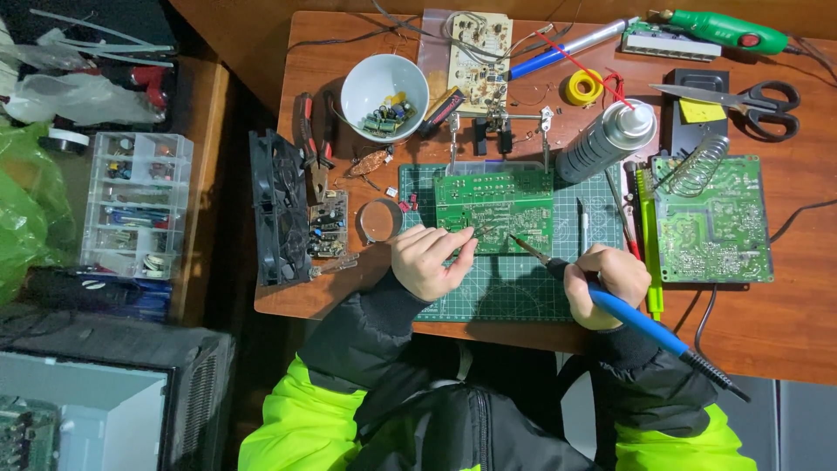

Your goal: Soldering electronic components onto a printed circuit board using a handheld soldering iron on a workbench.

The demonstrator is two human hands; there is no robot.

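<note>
A green circuit board (493,209) lies on a green cutting mat (514,288), held by a clamp stand (499,131). My right hand (606,283) grips a blue-handled soldering iron (636,318), its tip touching the board's lower edge. My left hand (429,258) rests at the board's lower left corner, fingers pinched on a thin wire or solder strand that reaches toward the iron's tip.
A white bowl (384,87) of small components, pliers (314,139), a black fan (277,208), a magnifier (380,220), a silver spray can (606,139), a second green board (712,218), scissors (741,100) and a coil iron stand (697,166) crowd the wooden desk (811,305). A parts organizer (135,205) sits left.
</note>
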